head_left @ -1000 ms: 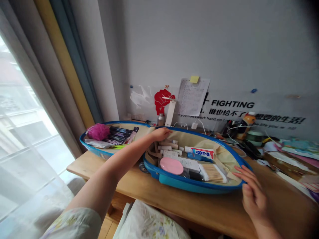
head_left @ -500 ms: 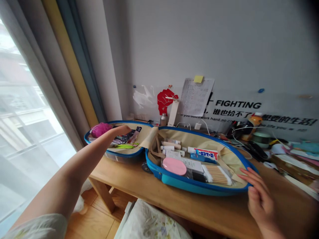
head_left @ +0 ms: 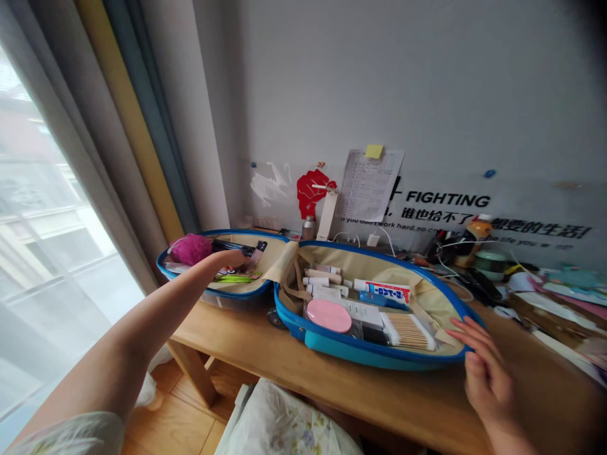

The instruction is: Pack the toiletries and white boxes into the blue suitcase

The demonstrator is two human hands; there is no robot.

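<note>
A blue suitcase lies open on the wooden table. My left hand is down in its left half, at the dark packets and just above a yellow-green item. Its fingertips are hidden, so I cannot tell whether they hold anything. A purple bath puff sits left of that hand. My right hand rests at the right end of the rim, fingers stretched over the edge and thumb outside. Near it in the right half are cotton swabs, a toothpaste box and a pink oval item.
Behind the suitcase stand a white lamp and a small bottle. An orange-labelled bottle, a green jar and loose clutter crowd the table's right side. A curtained window is at left, a floral-covered seat below.
My left hand has lowered into the suitcase's left half, onto the packets there. My right hand stays on the rim. The whole view has shifted slightly.
</note>
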